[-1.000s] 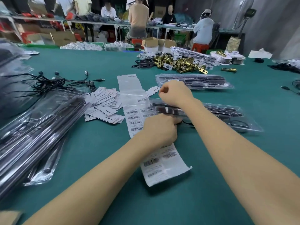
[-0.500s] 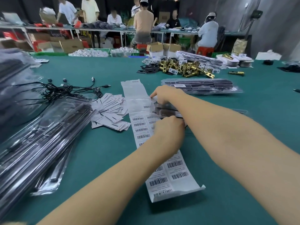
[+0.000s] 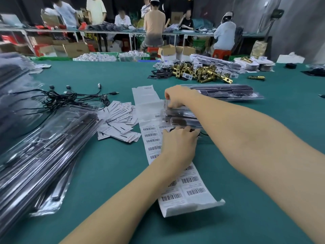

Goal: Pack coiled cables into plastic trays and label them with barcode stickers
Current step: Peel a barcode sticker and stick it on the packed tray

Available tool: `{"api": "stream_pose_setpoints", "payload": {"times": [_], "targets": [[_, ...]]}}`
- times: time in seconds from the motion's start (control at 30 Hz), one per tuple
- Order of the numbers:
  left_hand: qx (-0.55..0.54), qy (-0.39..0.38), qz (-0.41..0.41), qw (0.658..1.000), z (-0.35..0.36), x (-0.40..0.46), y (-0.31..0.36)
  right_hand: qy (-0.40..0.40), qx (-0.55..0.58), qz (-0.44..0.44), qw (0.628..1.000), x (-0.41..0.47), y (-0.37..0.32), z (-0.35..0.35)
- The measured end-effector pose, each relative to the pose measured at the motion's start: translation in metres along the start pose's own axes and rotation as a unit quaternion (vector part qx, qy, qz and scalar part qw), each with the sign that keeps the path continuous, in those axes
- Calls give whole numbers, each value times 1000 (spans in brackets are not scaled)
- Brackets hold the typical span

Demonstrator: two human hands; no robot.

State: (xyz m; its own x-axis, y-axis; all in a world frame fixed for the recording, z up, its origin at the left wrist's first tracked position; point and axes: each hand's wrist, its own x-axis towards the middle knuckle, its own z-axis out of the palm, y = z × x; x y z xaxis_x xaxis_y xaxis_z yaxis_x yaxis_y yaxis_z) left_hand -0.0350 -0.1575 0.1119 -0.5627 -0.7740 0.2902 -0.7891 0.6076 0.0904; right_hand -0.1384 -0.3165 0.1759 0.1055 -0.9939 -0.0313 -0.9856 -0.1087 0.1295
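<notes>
A clear plastic tray (image 3: 177, 118) with a dark cable inside lies at the table's middle, partly over a long strip of barcode stickers (image 3: 191, 189). My right hand (image 3: 175, 96) grips the tray's far left corner with curled fingers. My left hand (image 3: 177, 140) holds the tray's near edge, its fingertips curled over the rim. My right forearm hides the tray's right end. A second stack of packed trays (image 3: 226, 92) lies just behind.
Empty and filled clear trays (image 3: 44, 143) pile up at the left. Loose black cables (image 3: 58, 99) tangle behind them, beside a heap of white printed cards (image 3: 119, 120). Brass hardware (image 3: 198, 71) lies farther back. People work at benches behind the green table (image 3: 263, 217).
The tray has slid left over the sticker strip. My right hand moved to its far corner, and my left hand shifted up to its near edge. The view tilted upward.
</notes>
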Motion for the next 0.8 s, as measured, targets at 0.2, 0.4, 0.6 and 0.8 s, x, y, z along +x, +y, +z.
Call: {"api": "stream_pose_setpoints", "payload": {"times": [0.2, 0.4, 0.6, 0.8], "targets": [[-25, -18, -8, 999, -4, 2, -2, 212, 159, 47, 963, -17, -4, -3], [-14, -1, 12, 1000, 2, -4, -2, 406, 368, 15, 836, -80, -11, -6], [-66, 46, 14, 997, 2, -11, -5, 495, 326, -29, 805, -145, -26, 24], [-68, 32, -27, 997, 0, -11, -3, 472, 262, -46, 840, -180, -29, 60]]}}
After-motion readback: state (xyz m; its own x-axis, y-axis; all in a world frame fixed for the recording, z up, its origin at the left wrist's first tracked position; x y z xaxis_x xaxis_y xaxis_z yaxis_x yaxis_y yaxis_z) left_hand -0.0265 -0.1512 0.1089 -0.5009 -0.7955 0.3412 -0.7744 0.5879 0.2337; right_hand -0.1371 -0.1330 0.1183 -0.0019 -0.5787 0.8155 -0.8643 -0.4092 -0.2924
